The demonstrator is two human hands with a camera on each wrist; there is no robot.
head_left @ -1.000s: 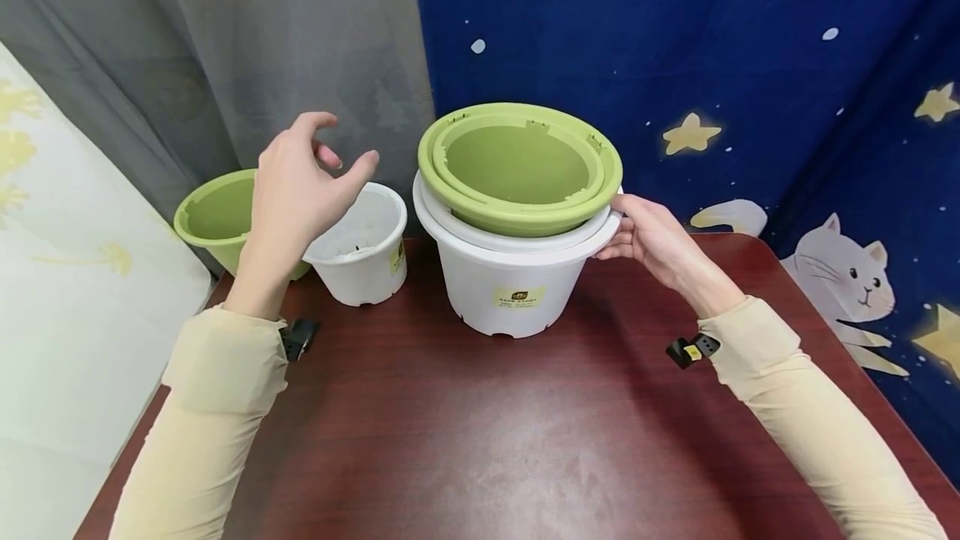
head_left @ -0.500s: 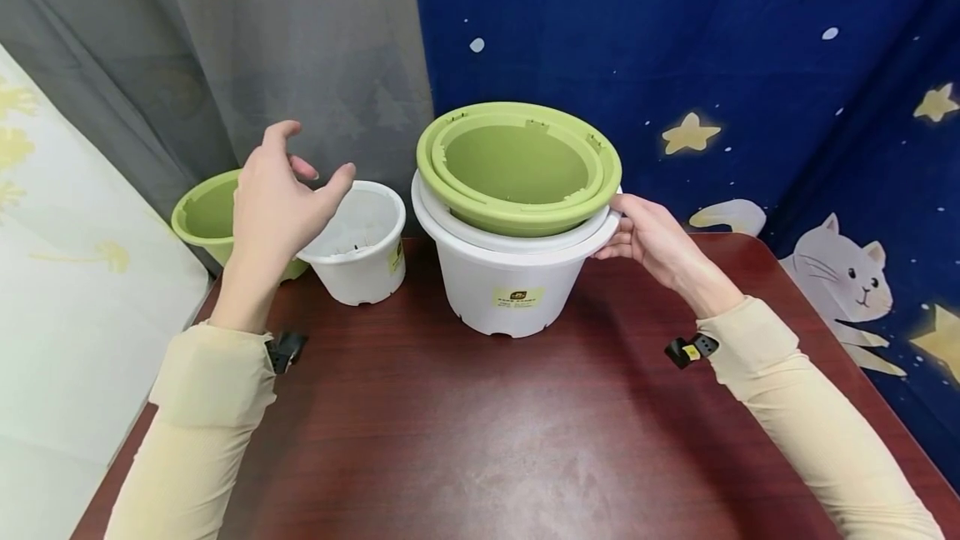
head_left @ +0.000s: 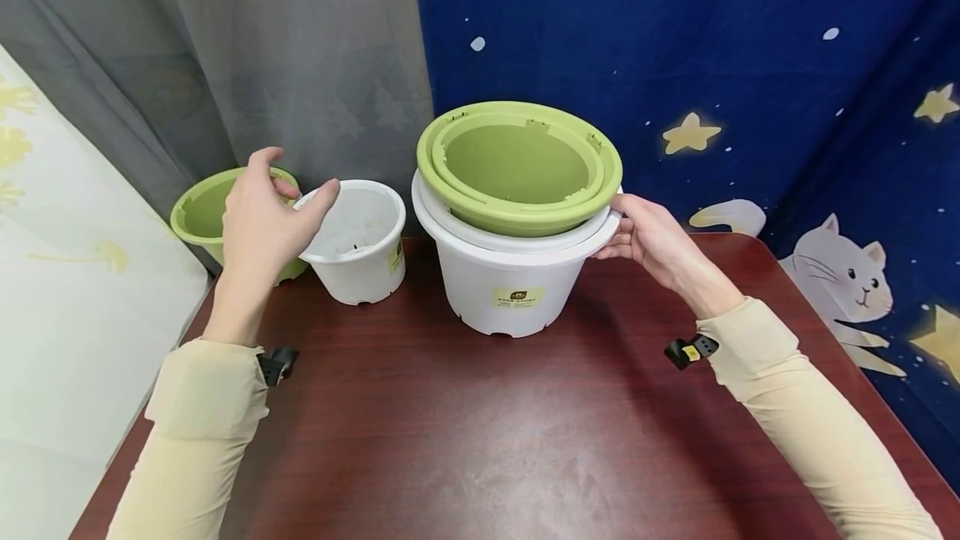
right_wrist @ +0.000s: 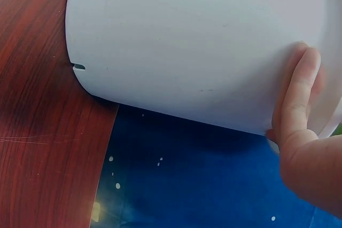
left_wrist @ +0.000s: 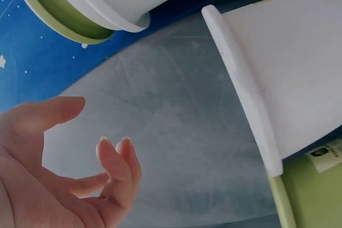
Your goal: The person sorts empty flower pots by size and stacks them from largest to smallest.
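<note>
In the head view a stack of nested plastic flower pots stands on the table. Its outermost piece is a large white flower pot point(head_left: 487, 290) with a yellow label; another white rim and green pots point(head_left: 517, 165) sit inside it. My right hand point(head_left: 660, 248) holds the stack at its right rim, thumb at the edge and fingers beneath, against the white wall in the right wrist view. My left hand point(head_left: 258, 223) is raised, fingers spread and loosely bent, holding nothing. Behind it are a small white flower pot point(head_left: 363, 277) and a green flower pot point(head_left: 206, 215), partly hidden by the hand.
The dark red wooden table point(head_left: 480, 432) carries all the pots near its back edge. Behind it hang a grey curtain point(head_left: 315, 48) and a blue curtain point(head_left: 562, 23) with stars and a cat. A pale cloth point(head_left: 75, 315) borders the left side.
My left hand has moved left and slightly down, away from the stack and off the small white pot toward the green one. My right hand and the pots have stayed in place.
</note>
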